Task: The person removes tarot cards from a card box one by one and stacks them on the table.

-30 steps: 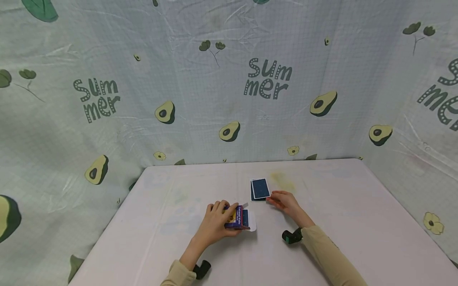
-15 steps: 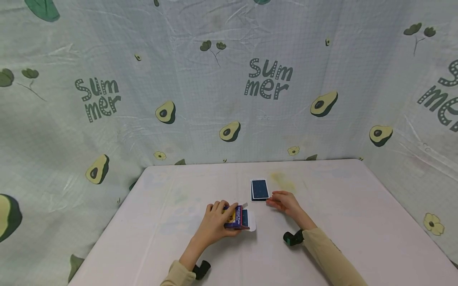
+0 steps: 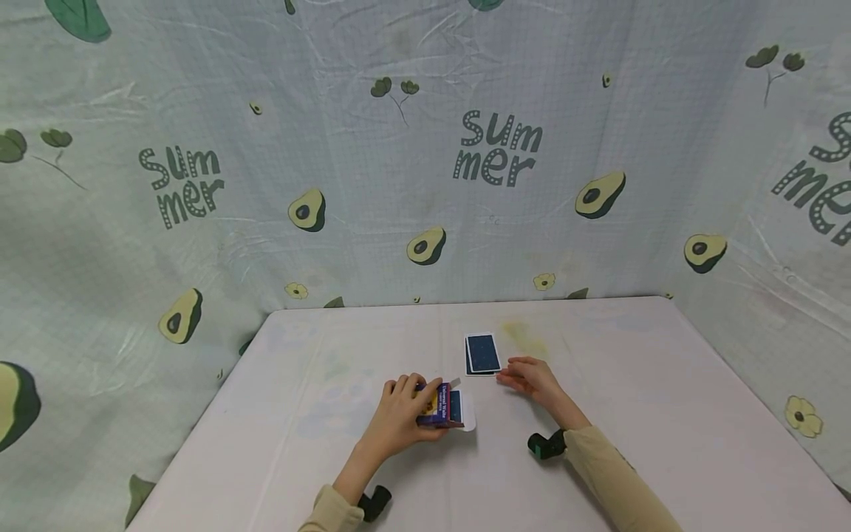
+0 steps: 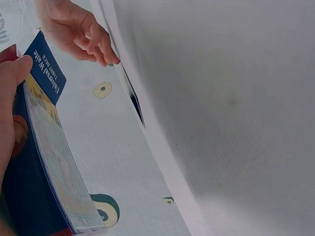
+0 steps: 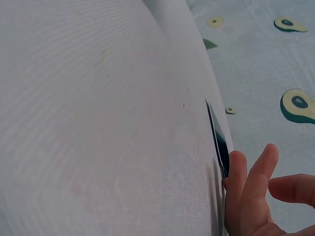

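My left hand (image 3: 399,415) grips a purple and yellow tarot deck box (image 3: 440,406), fingers over its top and thumb along its lower side. The box's right end is open; a white flap and a dark blue card back show there. In the left wrist view the words "Universal Waite Tarot Deck" are legible on a blue part of the box (image 4: 47,69). Beyond it, dark blue tarot cards (image 3: 483,353) with white borders lie slightly offset on the table. My right hand (image 3: 534,382) is at their near right corner, fingers loosely extended; whether they touch the cards is unclear.
A white cloth covers the table (image 3: 319,458), with a yellowish stain (image 3: 525,338) behind the cards. A patterned curtain (image 3: 359,170) with avocados and lettering stands along the back and sides. Each wrist wears a small black camera (image 3: 547,445).
The top card has slid slightly left and lies straighter over the one beneath. My right hand has shifted very little. My left hand and the box stay in place.
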A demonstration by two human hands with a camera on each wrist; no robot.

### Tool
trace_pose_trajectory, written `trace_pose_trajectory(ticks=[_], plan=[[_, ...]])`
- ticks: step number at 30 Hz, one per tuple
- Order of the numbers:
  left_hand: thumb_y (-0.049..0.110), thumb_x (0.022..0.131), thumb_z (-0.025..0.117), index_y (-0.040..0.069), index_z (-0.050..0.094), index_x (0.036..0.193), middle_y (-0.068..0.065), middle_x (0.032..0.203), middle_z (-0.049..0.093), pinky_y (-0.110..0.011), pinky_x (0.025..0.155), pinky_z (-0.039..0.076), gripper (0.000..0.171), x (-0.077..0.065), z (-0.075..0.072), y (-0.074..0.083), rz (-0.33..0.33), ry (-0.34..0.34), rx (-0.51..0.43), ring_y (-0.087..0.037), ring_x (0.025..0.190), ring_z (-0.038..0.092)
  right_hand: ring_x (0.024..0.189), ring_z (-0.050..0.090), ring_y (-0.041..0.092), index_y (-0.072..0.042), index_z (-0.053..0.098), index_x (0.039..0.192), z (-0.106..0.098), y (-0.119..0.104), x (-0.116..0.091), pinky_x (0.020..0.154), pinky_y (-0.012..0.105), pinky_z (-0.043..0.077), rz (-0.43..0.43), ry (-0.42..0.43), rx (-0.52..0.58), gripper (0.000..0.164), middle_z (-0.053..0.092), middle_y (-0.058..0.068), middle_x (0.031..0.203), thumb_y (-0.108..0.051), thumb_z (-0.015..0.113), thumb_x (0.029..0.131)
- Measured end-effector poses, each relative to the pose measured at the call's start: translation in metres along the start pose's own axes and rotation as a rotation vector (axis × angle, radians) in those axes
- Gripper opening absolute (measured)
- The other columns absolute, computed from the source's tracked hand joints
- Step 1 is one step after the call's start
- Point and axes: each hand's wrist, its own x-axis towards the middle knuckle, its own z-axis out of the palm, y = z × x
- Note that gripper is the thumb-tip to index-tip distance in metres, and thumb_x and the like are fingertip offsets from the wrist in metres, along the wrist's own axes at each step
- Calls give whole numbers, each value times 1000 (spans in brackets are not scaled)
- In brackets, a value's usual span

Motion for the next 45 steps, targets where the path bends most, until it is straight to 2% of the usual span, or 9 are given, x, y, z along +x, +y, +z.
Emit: trace_pose_trajectory(ticks=[9,17,22,31,38,45], plan=[[54,62,73,22,49,125,-1,102,50,-36,77,35,75,0,1,0,5,1,2,-17,90,45,66,65,12,13,32,129,-2,1,-1,64,23,52,-1,-20,28,43,61,5,71,-2,45,90],[56,62,72,22,49,126,-1,103,50,-35,78,35,76,1,1,0,7,-5,20,-16,91,46,68,65,13,13,34,128,-2,2,-6,64,23,53,1,-23,3,42,62,6,76,0,46,89],[57,63,72,23,48,126,-1,103,50,-34,78,35,76,1,2,0,9,-7,18,-16,91,46,71,65,13,12,36,128,-3,3,-12,66,24,53,3,-32,-30,42,63,9,85,-1,47,90],[55,62,73,22,49,126,-1,102,50,-35,78,35,76,1,3,-1,13,-1,-3,-16,91,46,73,65,10,14,38,124,-6,5,-25,65,20,52,-57,-109,-110,39,65,4,82,-6,46,91],[55,62,73,22,49,125,-1,102,50,-35,77,35,75,1,1,0,13,5,-10,-16,90,46,75,66,12,9,47,119,0,3,-36,66,21,51,-60,-78,-215,33,66,11,95,-8,47,91],[57,62,72,23,48,126,-1,103,50,-35,78,36,76,2,0,0,12,9,0,-16,91,46,77,66,13,9,48,117,4,0,-49,64,19,51,-99,-102,-245,32,66,12,97,-9,48,90]])
